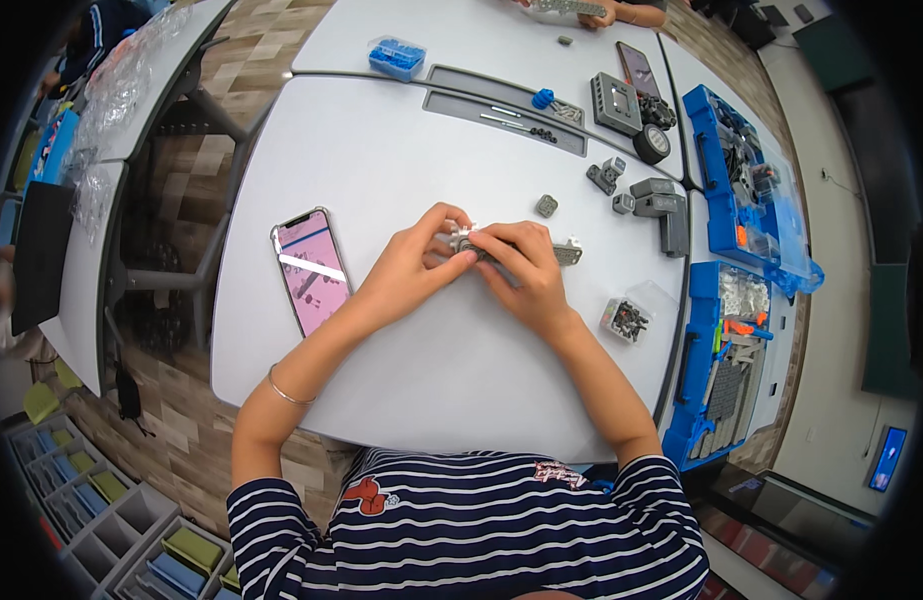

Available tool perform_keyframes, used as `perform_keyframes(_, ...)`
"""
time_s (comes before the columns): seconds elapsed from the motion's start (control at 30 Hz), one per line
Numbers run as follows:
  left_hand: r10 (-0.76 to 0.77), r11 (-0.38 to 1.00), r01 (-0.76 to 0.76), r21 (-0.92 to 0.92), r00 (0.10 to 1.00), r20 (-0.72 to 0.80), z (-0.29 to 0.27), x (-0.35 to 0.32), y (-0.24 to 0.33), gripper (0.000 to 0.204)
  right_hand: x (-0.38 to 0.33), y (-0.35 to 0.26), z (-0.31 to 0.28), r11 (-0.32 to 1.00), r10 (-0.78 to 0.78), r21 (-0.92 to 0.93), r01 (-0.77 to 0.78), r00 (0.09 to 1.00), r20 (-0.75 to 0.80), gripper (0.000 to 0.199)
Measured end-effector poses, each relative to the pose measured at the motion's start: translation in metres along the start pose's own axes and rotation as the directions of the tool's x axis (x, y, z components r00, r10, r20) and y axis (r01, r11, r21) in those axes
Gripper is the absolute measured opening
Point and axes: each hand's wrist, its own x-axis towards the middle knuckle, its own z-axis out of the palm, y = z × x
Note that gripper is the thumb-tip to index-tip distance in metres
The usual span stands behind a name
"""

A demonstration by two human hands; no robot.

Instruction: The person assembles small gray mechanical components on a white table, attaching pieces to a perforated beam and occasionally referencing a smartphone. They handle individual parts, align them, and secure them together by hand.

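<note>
Over the middle of the white table (pixel 401 400), my left hand (pixel 413 262) and my right hand (pixel 526 268) meet around a small grey building-kit assembly (pixel 569 254). A grey beam with holes sticks out past my right hand; a whitish toothed part (pixel 461 232) shows between the fingertips. Both hands are closed on it, and the fingers cover much of its middle. A small grey block (pixel 546 205) lies just beyond my right hand. Left of my left hand rests a phone (pixel 311 270) with a pink screen showing a picture of parts.
To the right are grey blocks (pixel 661 205), a clear box of small dark pins (pixel 626 320) and blue kit cases (pixel 696 380). A grey tray (pixel 461 108), a box of blue pieces (pixel 396 58) and a wheeled grey unit (pixel 615 104) stand farther back. Another person's hand (pixel 601 14) holds a grey beam.
</note>
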Motion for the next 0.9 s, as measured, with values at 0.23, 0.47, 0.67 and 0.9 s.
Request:
perform_keyframes(0.23,0.211,0.974,-0.200,0.111,0.972,-0.106,0.010,0.002,-0.008,0.050,0.000,-0.001,-0.002,1.000,0.028,0.017,-0.026,0.997,-0.078,0.039)
perform_keyframes(0.47,0.290,0.949,-0.274,0.156,0.953,-0.088,0.008,0.003,-0.010,0.052,-0.001,0.000,-0.005,0.985,0.117,0.134,-0.108,0.991,-0.060,0.042)
perform_keyframes(0.67,0.388,0.903,-0.353,0.247,0.915,-0.110,0.008,0.004,-0.012,0.051,0.000,0.001,-0.003,0.985,0.137,0.119,-0.127,0.987,-0.080,0.040)
perform_keyframes(0.9,0.509,0.840,-0.466,0.277,0.854,-0.107,0.008,0.003,-0.010,0.063,-0.001,0.003,-0.007,0.997,0.081,-0.006,-0.082,0.995,-0.055,0.028)
